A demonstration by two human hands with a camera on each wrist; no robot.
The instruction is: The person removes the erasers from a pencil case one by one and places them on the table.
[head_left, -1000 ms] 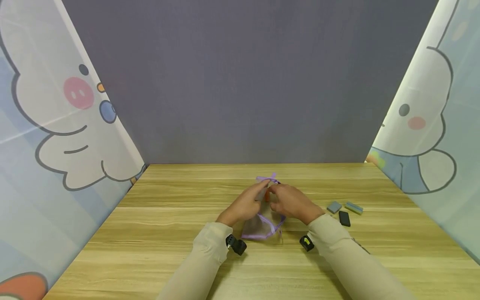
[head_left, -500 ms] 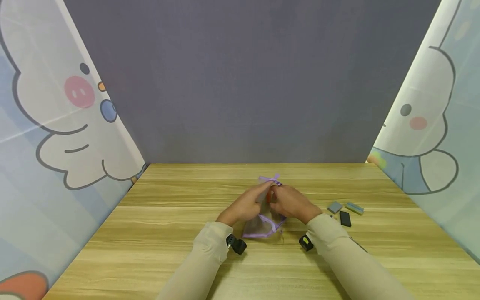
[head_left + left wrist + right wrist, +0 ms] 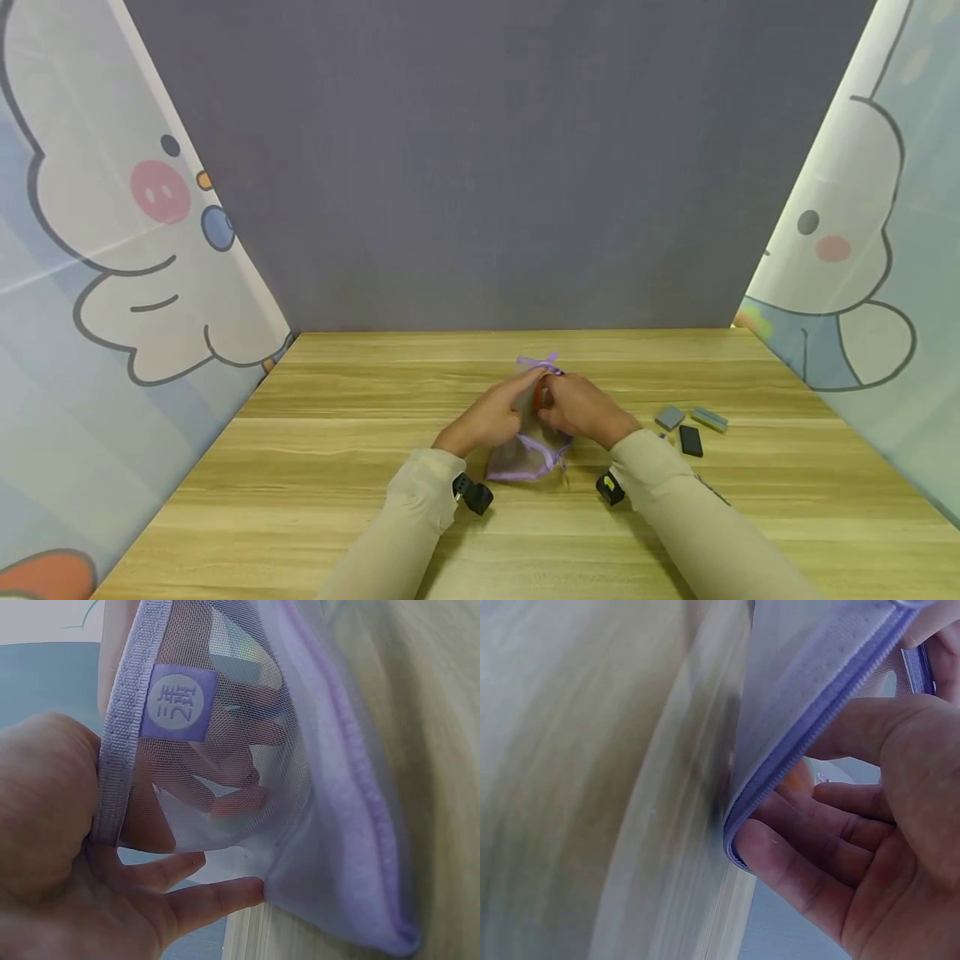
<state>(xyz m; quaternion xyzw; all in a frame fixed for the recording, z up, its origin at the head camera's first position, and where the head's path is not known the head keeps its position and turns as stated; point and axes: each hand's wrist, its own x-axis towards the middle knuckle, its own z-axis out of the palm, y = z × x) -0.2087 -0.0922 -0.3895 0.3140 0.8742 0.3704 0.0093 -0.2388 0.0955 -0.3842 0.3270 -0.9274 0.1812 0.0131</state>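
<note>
A see-through mesh pouch point(image 3: 517, 460) with purple zipper edging stands gaping on the table between both hands. My left hand point(image 3: 489, 417) holds its left side; in the left wrist view a purple label point(image 3: 178, 703) sits beside the gripped band. My right hand point(image 3: 588, 410) reaches into the opening, its curled fingers showing through the mesh in the left wrist view. Between its thumb and fingers is a small orange object point(image 3: 799, 778), mostly hidden, its kind unclear. The purple zipper edge point(image 3: 810, 742) crosses in front of the right fingers.
Right of the hands lie a grey block point(image 3: 670, 417), a pale striped block point(image 3: 708, 419) and a black rectangular piece point(image 3: 691, 441). A thin dark item point(image 3: 712, 490) is partly covered by the right sleeve. A grey panel point(image 3: 480, 167) closes off the back of the table.
Hands and pouch stay nearly in place. The right wrist has shifted slightly, baring a bit more of a small blue thing near the black piece.
</note>
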